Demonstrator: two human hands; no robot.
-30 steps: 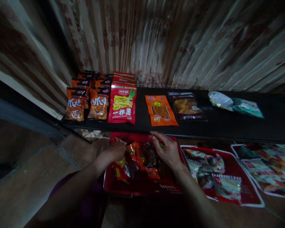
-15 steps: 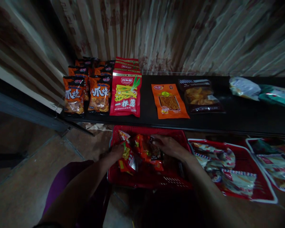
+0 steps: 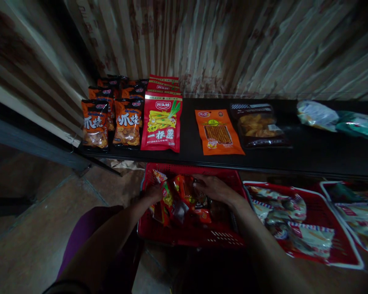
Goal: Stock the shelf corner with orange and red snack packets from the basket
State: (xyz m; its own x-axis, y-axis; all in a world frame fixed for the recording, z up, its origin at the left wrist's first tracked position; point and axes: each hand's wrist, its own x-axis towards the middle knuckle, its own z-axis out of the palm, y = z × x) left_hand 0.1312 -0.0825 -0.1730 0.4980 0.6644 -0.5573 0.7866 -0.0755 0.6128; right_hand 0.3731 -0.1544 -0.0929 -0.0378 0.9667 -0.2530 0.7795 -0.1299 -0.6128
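Note:
Both hands reach into a red basket (image 3: pixel 184 239) below the shelf. My left hand (image 3: pixel 154 193) touches a red snack bag (image 3: pixel 168 198) with yellow and green print at the basket's left side; its fingertips are hidden by the packs. My right hand (image 3: pixel 211 187) rests on the packs in the basket's right half, its fingers by an orange bag (image 3: pixel 187 187) and a dark pack; dim light blurs whether they grip. On the shelf above stand orange-and-black bags (image 3: pixel 127 124), red scallion snack bags (image 3: pixel 162 122), a flat orange bag (image 3: pixel 218 131) and a dark bag of chips (image 3: pixel 258 124).
A black shelf (image 3: pixel 313 157) runs across, with a white bag (image 3: pixel 316 115) and a green bag (image 3: pixel 360 124) at its right. Another red basket (image 3: pixel 345 245) with a white rim holds white packs, and one more (image 3: pixel 354 216) stands at the right edge. Corrugated sheeting rises behind.
My left hand has moved slightly right and up, and the red bag by it has shifted and tilted to the right. My right hand stays in nearly the same place.

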